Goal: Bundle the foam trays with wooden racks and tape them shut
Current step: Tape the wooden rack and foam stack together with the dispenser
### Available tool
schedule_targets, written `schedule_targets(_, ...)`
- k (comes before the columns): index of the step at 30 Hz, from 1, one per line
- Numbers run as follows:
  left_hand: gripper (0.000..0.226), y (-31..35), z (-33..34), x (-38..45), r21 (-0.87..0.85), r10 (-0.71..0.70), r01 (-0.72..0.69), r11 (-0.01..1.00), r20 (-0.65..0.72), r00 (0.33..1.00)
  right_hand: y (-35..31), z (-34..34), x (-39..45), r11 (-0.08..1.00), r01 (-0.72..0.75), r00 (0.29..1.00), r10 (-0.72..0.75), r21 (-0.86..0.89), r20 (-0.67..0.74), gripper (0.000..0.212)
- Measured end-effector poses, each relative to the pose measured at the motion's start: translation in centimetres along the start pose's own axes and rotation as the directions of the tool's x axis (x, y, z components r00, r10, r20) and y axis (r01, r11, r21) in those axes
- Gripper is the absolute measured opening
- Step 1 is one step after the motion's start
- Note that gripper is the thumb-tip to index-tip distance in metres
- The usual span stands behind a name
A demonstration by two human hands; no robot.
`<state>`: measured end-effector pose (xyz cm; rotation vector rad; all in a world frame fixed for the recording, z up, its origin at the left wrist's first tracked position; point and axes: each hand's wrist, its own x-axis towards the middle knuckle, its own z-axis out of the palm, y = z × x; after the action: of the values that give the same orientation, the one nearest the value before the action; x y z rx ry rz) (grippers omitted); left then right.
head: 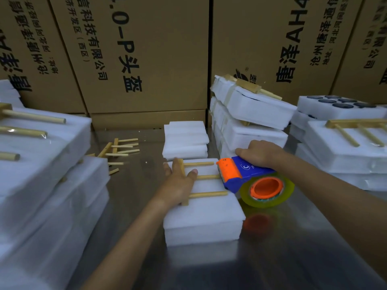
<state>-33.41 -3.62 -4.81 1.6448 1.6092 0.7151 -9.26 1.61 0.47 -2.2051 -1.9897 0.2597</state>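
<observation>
While left hand point(178, 185) lies flat, fingers point(192, 173) straight, pinning one wooden rack point(201, 177) on the two-tray foam stack point(204, 218) mid-counter point(293, 248), right hand point(260, 152) grips one tape dispenser point(247, 174) at the stack's right edge. Rack's three pegs point right. Loose racks point(117, 150) back-left; bare counter in front.

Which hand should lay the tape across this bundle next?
Right, probably. The right hand grips the tape dispenser at the foam stack's edge; the left hand presses the wooden rack down.
</observation>
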Motion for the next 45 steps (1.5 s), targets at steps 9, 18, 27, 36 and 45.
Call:
schedule_targets(9, 0.079, 0.6, 0.6, -0.4, -0.085, 0.123, -0.109, 0.990, 0.191, 0.974, 3.5, -0.7, -2.1, 0.999, -0.049, 0.998, 0.049, -0.007, 0.043, 0.041)
schedule_targets(18, 0.059, 1.7, 2.8, -2.9, -0.065, 0.139, -0.130, 0.989, 0.155, 0.978, 6.8, -1.1, -6.1, 0.993, -0.028, 0.999, 0.024, 0.117, 0.037, 0.038)
schedule_targets(27, 0.059, 2.3, 2.7, -3.6, -0.073, 0.109, -0.098, 0.993, 0.165, 0.980, 7.6, -1.4, -7.1, 0.986, -0.023, 0.999, 0.015, 0.164, 0.048, 0.037)
schedule_targets(36, 0.058, 2.2, 2.6, -3.9, -0.090, 0.103, -0.089, 0.992, 0.170, 0.980, 9.8, -2.6, -7.4, 0.986, -0.061, 0.995, 0.048, 0.157, 0.083, 0.036)
schedule_targets(45, 0.052, 1.9, 2.9, -3.3, 0.020, 0.067, -0.071, 0.997, 0.185, 0.981, 16.9, -4.4, -9.7, 0.964, -0.253, 0.967, 0.253, 0.076, 0.009, 0.039)
